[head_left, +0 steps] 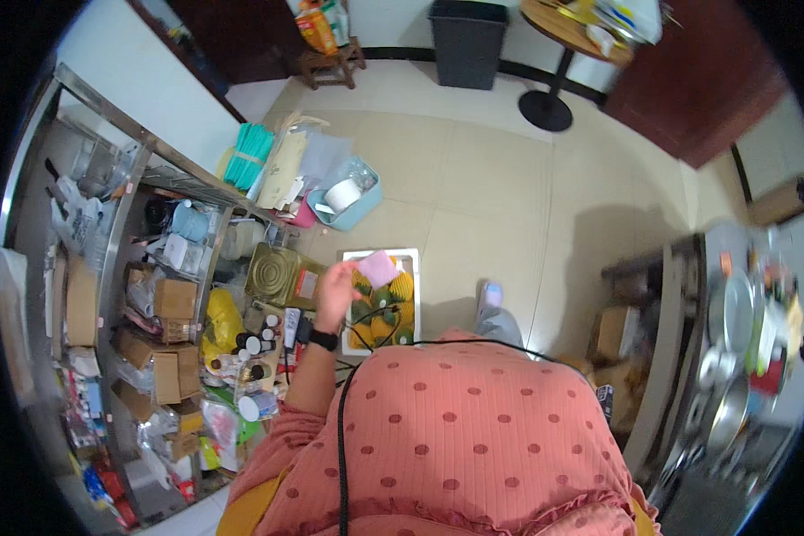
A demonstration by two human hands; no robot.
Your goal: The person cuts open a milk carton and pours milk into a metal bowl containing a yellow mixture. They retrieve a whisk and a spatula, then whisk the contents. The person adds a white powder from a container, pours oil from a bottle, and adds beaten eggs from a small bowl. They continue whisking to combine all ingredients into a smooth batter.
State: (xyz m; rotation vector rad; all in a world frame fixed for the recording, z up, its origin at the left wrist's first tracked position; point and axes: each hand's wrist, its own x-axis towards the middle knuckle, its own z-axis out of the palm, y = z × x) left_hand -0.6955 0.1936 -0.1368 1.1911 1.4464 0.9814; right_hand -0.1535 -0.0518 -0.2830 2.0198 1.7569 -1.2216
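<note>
My left hand [340, 285] holds a pink square cloth or sponge [378, 269] by its left corner, above a white foam box [413, 261]. The box stands on the floor and holds several green and yellow fruits [380, 298], some in yellow foam net sleeves [402, 287]. A black band is on my left wrist. A black cable crosses in front of the box and my body. My right hand is out of view.
Metal shelves [110, 268] with cardboard boxes and jars stand on the left. A square metal tin [271, 273] and a blue basin [365, 211] are near the box. A black bin [467, 47] and a round table [543, 17] stand ahead; a counter with pans is on the right.
</note>
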